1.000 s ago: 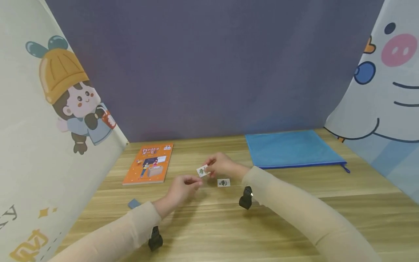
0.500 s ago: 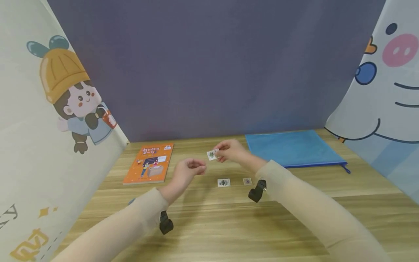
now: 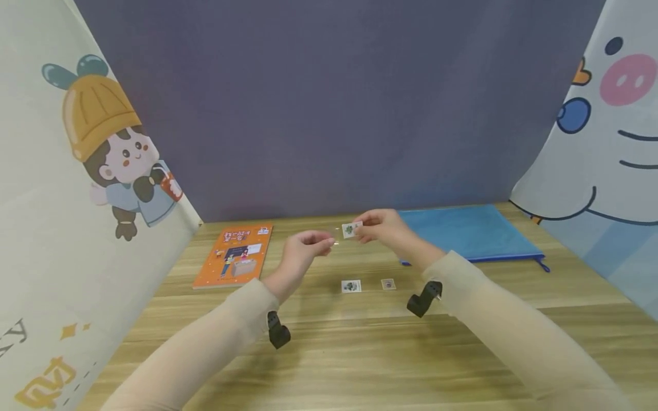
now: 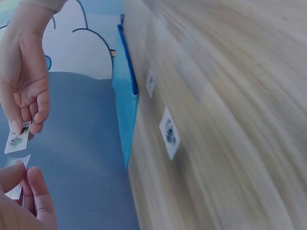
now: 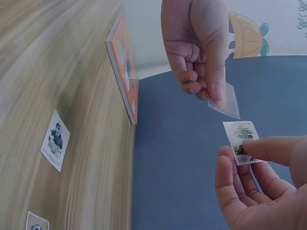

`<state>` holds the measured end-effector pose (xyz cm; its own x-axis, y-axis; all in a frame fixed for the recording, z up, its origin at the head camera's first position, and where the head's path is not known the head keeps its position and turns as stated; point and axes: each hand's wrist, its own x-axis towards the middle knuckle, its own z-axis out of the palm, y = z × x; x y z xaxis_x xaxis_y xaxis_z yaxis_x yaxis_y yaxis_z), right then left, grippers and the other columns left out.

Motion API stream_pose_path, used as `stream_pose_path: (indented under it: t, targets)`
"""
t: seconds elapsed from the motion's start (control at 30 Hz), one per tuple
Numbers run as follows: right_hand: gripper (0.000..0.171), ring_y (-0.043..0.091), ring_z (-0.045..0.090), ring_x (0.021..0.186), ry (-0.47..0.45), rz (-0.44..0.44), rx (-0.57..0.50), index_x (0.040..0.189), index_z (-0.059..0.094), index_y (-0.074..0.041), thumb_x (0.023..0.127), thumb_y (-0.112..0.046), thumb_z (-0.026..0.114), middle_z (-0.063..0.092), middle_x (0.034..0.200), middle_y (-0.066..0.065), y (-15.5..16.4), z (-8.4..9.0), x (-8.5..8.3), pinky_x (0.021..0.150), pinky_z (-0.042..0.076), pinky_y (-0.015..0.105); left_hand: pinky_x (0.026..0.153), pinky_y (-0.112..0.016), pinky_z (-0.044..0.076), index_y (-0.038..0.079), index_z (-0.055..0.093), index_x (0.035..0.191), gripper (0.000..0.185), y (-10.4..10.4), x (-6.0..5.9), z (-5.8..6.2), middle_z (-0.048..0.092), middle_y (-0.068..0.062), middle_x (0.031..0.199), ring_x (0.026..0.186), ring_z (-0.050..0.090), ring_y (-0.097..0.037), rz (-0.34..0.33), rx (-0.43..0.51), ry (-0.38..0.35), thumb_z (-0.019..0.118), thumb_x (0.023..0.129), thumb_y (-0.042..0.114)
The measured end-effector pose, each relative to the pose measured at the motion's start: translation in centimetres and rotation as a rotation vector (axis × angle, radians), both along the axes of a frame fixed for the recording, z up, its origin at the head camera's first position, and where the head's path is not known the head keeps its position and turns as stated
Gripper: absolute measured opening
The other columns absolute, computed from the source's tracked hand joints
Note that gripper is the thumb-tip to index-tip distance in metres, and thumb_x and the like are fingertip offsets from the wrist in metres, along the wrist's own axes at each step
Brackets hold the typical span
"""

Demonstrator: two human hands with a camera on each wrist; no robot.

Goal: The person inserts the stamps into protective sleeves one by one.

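Closest, two pale sleeves (image 3: 195,348) reach in over a wood-grained bench (image 3: 329,359), each with a black wrist camera (image 3: 278,331) strapped beneath the cuff. Past them, two stamps lie flat on the bench, side by side and apart: a larger stamp (image 3: 352,286) with a dark printed figure, and to its right a smaller stamp (image 3: 388,284) with a round mark. Above and beyond these, both hands are raised clear of the surface. The left hand (image 3: 303,251) has its grip together on a small clear plastic piece (image 5: 228,101), pinched between thumb and fingers. Facing it, the right hand (image 3: 385,228) has its grip clamped on the edge of a white stamp with green print (image 5: 242,134), thumb on its face. Piece and stamp are just beside each other, with a narrow gap between. Farther off, an orange book (image 3: 233,257) lies at the left and a blue zip pouch (image 3: 473,231) at the right, partly behind the right hand. Behind everything hangs a dark blue-grey curtain (image 3: 329,103), between side panels printed with cartoons (image 3: 627,80).
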<state>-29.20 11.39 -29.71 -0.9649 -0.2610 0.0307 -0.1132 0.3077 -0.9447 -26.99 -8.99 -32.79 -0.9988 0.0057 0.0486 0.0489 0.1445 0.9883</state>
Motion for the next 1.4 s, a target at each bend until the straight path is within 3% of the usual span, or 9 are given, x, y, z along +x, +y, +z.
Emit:
stream_pose_path:
  t: [0.13, 0.37, 0.6, 0.9, 1.07, 1.27, 1.4]
  targets:
    - [0.031, 0.018, 0.067, 0.085, 0.001, -0.023, -0.012, 0.118, 0.063, -0.003, 0.090, -0.013, 0.069, 0.068, 0.105, 0.012, 0.5, 0.3, 0.6, 0.085, 0.058, 0.034, 0.088, -0.037, 0.058, 0.006, 0.073, 0.103, 0.018, 0.5, -0.4, 0.2, 0.073, -0.008, 0.099, 0.087, 0.070, -0.022, -0.011, 0.059, -0.022, 0.073, 0.087, 0.016]
    - [0.030, 0.029, 0.067, 0.100, -0.005, -0.054, -0.078, 0.118, 0.063, -0.001, 0.091, -0.015, 0.068, 0.068, 0.111, 0.014, 0.8, 0.8, 1.3, 0.084, 0.058, 0.032, 0.090, -0.039, 0.057, 0.001, 0.071, 0.105, 0.021, 1.5, -0.7, 0.4, 0.072, -0.008, 0.093, 0.076, 0.068, -0.013, -0.035, 0.128, -0.017, 0.072, 0.088, 0.013]
    - [0.028, 0.013, 0.068, 0.083, 0.018, -0.104, -0.103, 0.116, 0.063, -0.001, 0.091, -0.014, 0.068, 0.068, 0.112, 0.016, 0.5, 1.2, 1.6, 0.083, 0.058, 0.030, 0.090, -0.039, 0.057, -0.003, 0.069, 0.105, 0.023, 1.9, -0.7, 0.5, 0.070, -0.002, 0.086, 0.072, 0.067, -0.010, -0.046, 0.177, -0.013, 0.072, 0.088, 0.011]
    - [0.029, 0.019, 0.069, 0.089, -0.001, -0.123, -0.086, 0.116, 0.064, -0.003, 0.091, -0.017, 0.068, 0.068, 0.112, 0.014, 0.4, 0.9, 1.6, 0.087, 0.057, 0.032, 0.082, -0.029, 0.059, -0.003, 0.068, 0.106, 0.024, 2.2, -0.5, 0.4, 0.071, -0.005, 0.087, 0.072, 0.067, -0.010, -0.046, 0.209, -0.024, 0.071, 0.088, 0.011]
    - [0.029, 0.015, 0.069, 0.086, -0.006, -0.118, -0.073, 0.117, 0.064, -0.004, 0.092, -0.018, 0.068, 0.069, 0.111, 0.013, 0.3, 0.8, 1.6, 0.090, 0.056, 0.035, 0.084, -0.032, 0.059, -0.002, 0.069, 0.107, 0.024, 2.3, -0.4, 0.4, 0.070, -0.002, 0.084, 0.072, 0.067, -0.009, -0.043, 0.217, -0.013, 0.072, 0.088, 0.011]
    - [0.027, 0.024, 0.069, 0.094, -0.018, -0.118, -0.081, 0.115, 0.065, -0.003, 0.091, -0.016, 0.068, 0.070, 0.108, 0.012, 0.3, 0.7, 1.7, 0.086, 0.057, 0.032, 0.086, -0.035, 0.059, -0.003, 0.070, 0.107, 0.024, 2.5, -0.3, 0.6, 0.070, 0.000, 0.081, 0.072, 0.066, -0.009, -0.038, 0.231, -0.004, 0.072, 0.088, 0.011]
    - [0.026, 0.019, 0.069, 0.085, -0.030, -0.120, -0.096, 0.114, 0.065, 0.000, 0.090, -0.011, 0.068, 0.071, 0.105, 0.013, 0.1, 0.7, 1.7, 0.081, 0.058, 0.028, 0.084, -0.035, 0.059, -0.003, 0.070, 0.107, 0.023, 2.5, -0.3, 0.6, 0.069, 0.001, 0.079, 0.070, 0.066, -0.009, -0.035, 0.236, 0.001, 0.071, 0.088, 0.010]
